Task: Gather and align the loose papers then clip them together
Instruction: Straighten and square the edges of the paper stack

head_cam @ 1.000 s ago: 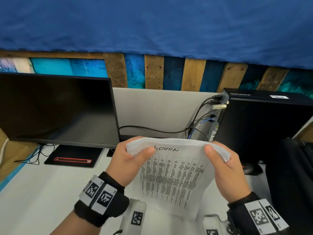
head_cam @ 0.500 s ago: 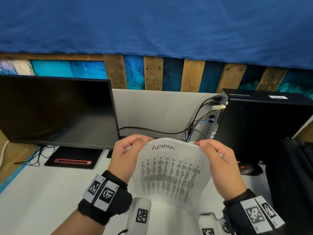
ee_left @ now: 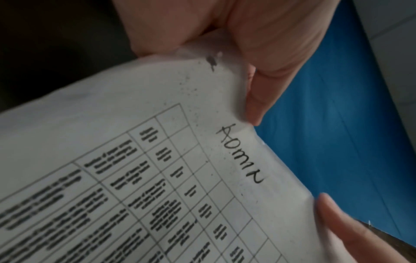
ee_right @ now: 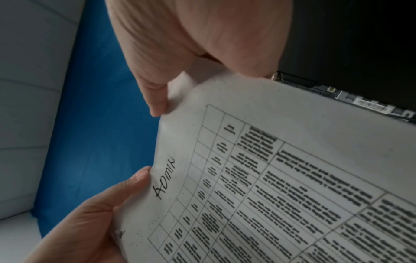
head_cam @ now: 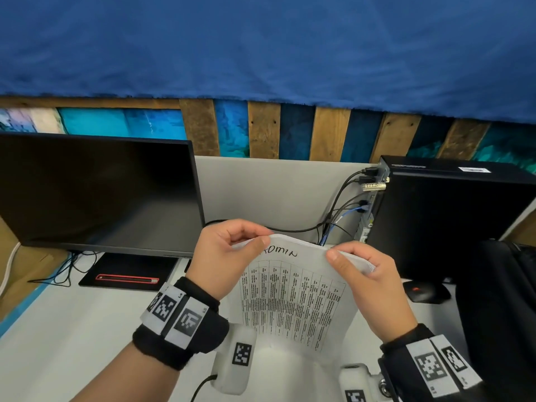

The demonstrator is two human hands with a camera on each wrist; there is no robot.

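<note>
A stack of white papers (head_cam: 293, 297) with a printed table and "ADMIN" handwritten at the top stands nearly upright over the desk, bowed along its top edge. My left hand (head_cam: 224, 253) pinches the top left corner, thumb in front and fingers curled behind. My right hand (head_cam: 362, 274) pinches the top right corner the same way. Close up, the papers (ee_left: 157, 160) show a dark staple mark near the left thumb, and the papers (ee_right: 281, 178) fill the right wrist view. No clip is visible.
A dark monitor (head_cam: 95, 192) stands at the left with its base (head_cam: 127, 271) on the white desk (head_cam: 58, 329). A black computer tower (head_cam: 446, 216) with cables (head_cam: 342, 204) stands at the right, a black chair (head_cam: 499, 314) beside it.
The papers rose from a flatter tilt to nearly upright, and both hands moved inward and closer together along the top edge.
</note>
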